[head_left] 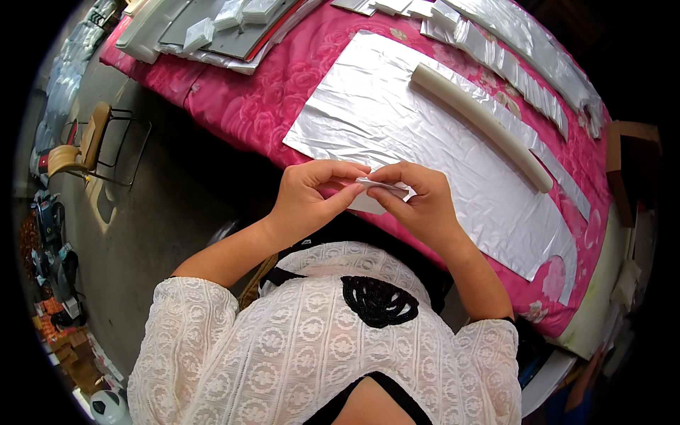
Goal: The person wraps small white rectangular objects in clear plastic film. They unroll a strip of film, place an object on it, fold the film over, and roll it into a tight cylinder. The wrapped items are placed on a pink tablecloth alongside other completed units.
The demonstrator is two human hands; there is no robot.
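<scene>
Faced a bench draped in pink rose-patterned cloth, with a grey floor away to the left and a yellowish chair with dark metal legs out there on it. Held a small folded silvery piece in front of a white lace top, above the near edge of the bench. Pinched its left end with the left hand, thumb and forefinger closed on it. Pinched its right end with the right hand, likewise gripping between thumb and forefinger. Could not make out the layers in the fold, too small and partly covered by the fingers.

Had a large wrinkled silver sheet spread flat just beyond the hands and off to the right, with a long pale tube lying lengthwise over its far side. Saw folded silver strips farther off, past the tube. Saw small white packets at the far left, on a grey board. Noticed a cardboard box on the right, beside the bench.
</scene>
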